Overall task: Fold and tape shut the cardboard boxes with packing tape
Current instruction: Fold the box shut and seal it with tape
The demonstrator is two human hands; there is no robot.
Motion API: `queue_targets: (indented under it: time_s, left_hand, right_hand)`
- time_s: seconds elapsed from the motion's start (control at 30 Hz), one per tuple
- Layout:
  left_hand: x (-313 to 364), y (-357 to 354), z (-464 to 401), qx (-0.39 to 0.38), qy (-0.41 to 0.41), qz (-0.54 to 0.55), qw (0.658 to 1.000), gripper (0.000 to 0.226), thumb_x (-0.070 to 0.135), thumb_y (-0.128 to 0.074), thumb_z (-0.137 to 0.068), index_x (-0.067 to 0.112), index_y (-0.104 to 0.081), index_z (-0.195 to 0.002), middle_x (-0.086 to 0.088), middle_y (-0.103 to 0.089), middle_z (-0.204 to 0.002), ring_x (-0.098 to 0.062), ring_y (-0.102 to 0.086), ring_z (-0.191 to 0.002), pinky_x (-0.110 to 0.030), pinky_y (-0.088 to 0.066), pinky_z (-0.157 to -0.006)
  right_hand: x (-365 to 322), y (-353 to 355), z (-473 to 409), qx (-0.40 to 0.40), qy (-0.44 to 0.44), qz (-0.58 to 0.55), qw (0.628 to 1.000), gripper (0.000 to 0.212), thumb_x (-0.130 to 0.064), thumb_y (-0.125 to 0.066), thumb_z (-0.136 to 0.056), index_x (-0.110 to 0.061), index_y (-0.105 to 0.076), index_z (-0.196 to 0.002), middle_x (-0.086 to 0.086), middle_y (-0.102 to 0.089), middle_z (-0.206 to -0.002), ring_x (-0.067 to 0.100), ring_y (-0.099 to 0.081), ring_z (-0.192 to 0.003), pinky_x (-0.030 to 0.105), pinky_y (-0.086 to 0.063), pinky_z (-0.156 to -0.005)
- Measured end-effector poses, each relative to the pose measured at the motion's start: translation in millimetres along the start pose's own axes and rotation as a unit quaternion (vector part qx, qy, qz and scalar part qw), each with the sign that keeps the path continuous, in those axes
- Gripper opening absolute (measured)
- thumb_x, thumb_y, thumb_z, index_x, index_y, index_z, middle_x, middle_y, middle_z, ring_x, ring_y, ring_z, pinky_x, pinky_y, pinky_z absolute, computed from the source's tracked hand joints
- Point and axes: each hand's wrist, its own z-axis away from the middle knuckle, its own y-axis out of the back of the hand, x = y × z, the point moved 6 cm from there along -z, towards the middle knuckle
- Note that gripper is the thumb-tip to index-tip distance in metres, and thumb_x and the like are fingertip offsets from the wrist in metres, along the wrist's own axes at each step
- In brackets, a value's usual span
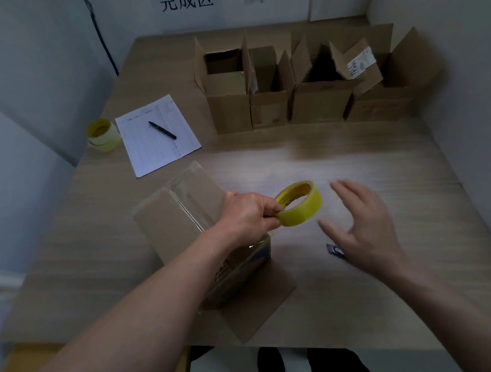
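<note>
Left hand (248, 215) is pinching the yellow tape roll (300, 203) by its near rim, just right of the closed box (179, 217) under the wrist. Right hand (365, 226) is hovering spread, empty. Roll likely light, stiff, slick; best gripped through the core.

Open tabletop (309, 154) across the middle, passable side to side. Far edge blocked by row of open boxes (304, 93). Left: paper sheet (158, 134) with pen (162, 130), spare tape roll (102, 135). Near left: box (179, 220). Walls close both sides
</note>
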Motion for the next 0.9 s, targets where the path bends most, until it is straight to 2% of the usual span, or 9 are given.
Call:
queue_targets:
  time_s: [0.07, 0.17, 0.23, 0.33, 0.43, 0.53, 0.63, 0.73, 0.9]
  left_hand:
    - [0.7, -0.3, -0.4, -0.001, -0.004, -0.016, 1.000, 0.014, 0.036, -0.069, -0.084, 0.041, -0.071, -0.097, 0.019, -0.069, -0.080, -0.004, -0.060, -0.088, -0.040, -0.030, -0.104]
    - [-0.2, -1.0, 1.0, -0.008, -0.004, -0.020, 1.000, 0.014, 0.039, -0.066, -0.086, 0.040, -0.071, -0.100, 0.018, -0.070, -0.083, -0.005, -0.059, -0.089, -0.038, -0.026, -0.102]
    - [-0.6, -1.6, 1.8, -0.015, -0.009, -0.026, 0.999, 0.015, 0.040, -0.065, -0.087, 0.041, -0.070, -0.101, 0.019, -0.070, -0.088, -0.005, -0.058, -0.093, -0.037, -0.024, -0.098]
    - [-0.3, -1.7, 0.8, -0.006, -0.016, -0.026, 1.000, 0.016, 0.041, -0.064, -0.087, 0.039, -0.068, -0.103, 0.019, -0.069, -0.091, -0.007, -0.057, -0.094, -0.037, -0.025, -0.095]
    - [-1.5, 0.1, 5.7, 0.041, -0.033, -0.026, 0.998, 0.016, 0.038, -0.056, -0.090, 0.030, -0.065, -0.101, 0.009, -0.070, -0.091, -0.016, -0.059, -0.092, -0.038, -0.030, -0.092]
    - [-2.1, 7.4, 17.0, 0.117, -0.067, 0.000, 0.991, 0.015, 0.035, -0.054, -0.080, 0.022, -0.050, -0.084, 0.001, -0.056, -0.079, -0.021, -0.048, -0.078, -0.036, -0.034, -0.079]
    - [1.1, 8.8, 22.1, 0.128, -0.105, -0.023, 0.986, 0.030, 0.036, -0.066, -0.071, 0.017, -0.046, -0.083, 0.001, -0.046, -0.079, -0.017, -0.036, -0.075, -0.031, -0.027, -0.070]
    - [3.5, 7.1, 22.0, 0.130, -0.120, -0.063, 0.982, 0.041, 0.038, -0.075, -0.067, 0.014, -0.049, -0.087, -0.001, -0.047, -0.085, -0.017, -0.035, -0.078, -0.030, -0.027, -0.070]
    - [3.5, 6.7, 21.5, 0.145, -0.118, -0.059, 0.981, 0.050, 0.034, -0.079, -0.063, 0.009, -0.054, -0.099, -0.008, -0.051, -0.094, -0.024, -0.044, -0.083, -0.037, -0.037, -0.075]
  right_hand:
    - [-47.2, 1.4, -22.2, -0.027, 0.118, 0.036, 0.992, 0.067, -0.057, -0.058, -0.080, -0.022, -0.050, -0.137, 0.000, -0.061, -0.128, 0.019, -0.050, -0.123, 0.041, -0.036, -0.105]
    - [-73.4, -25.5, -41.4, -0.181, 0.176, 0.172, 0.952, 0.056, -0.058, -0.048, -0.085, -0.030, -0.045, -0.133, -0.006, -0.069, -0.109, 0.020, -0.062, -0.109, 0.047, -0.036, -0.105]
    - [-71.2, -40.8, -46.4, -0.259, 0.162, 0.173, 0.936, 0.047, -0.051, -0.053, -0.089, -0.032, -0.044, -0.130, -0.008, -0.070, -0.099, 0.019, -0.065, -0.093, 0.043, -0.044, -0.099]
    - [-64.9, -54.8, -49.6, -0.311, 0.135, 0.124, 0.933, 0.033, -0.047, -0.057, -0.089, -0.042, -0.045, -0.119, -0.014, -0.065, -0.090, 0.015, -0.062, -0.074, 0.037, -0.055, -0.071]
    - [-63.4, -68.0, -54.2, -0.341, 0.113, 0.099, 0.928, 0.037, -0.044, -0.063, -0.086, -0.046, -0.042, -0.116, -0.021, -0.055, -0.080, 0.006, -0.053, -0.066, 0.027, -0.047, -0.056]
    - [-64.9, -79.8, -59.7, -0.381, 0.092, 0.086, 0.916, 0.033, -0.038, -0.064, -0.086, -0.055, -0.038, -0.097, -0.019, -0.057, -0.077, 0.001, -0.052, -0.068, 0.025, -0.046, -0.057]
    - [-63.5, -88.1, -62.7, -0.428, 0.063, 0.039, 0.901, 0.036, -0.034, -0.065, -0.088, -0.061, -0.043, -0.083, -0.024, -0.056, -0.081, -0.001, -0.055, -0.077, 0.020, -0.043, -0.063]
    - [-61.5, -93.1, -63.6, -0.472, 0.046, 0.017, 0.880, 0.026, -0.029, -0.067, -0.089, -0.052, -0.057, -0.093, -0.028, -0.058, -0.085, -0.001, -0.059, -0.083, 0.016, -0.045, -0.067]
    - [-67.5, -94.7, -66.7, -0.497, 0.042, 0.011, 0.867, 0.017, -0.024, -0.066, -0.089, -0.039, -0.062, -0.083, -0.018, -0.065, -0.081, 0.003, -0.062, -0.073, 0.021, -0.050, -0.061]
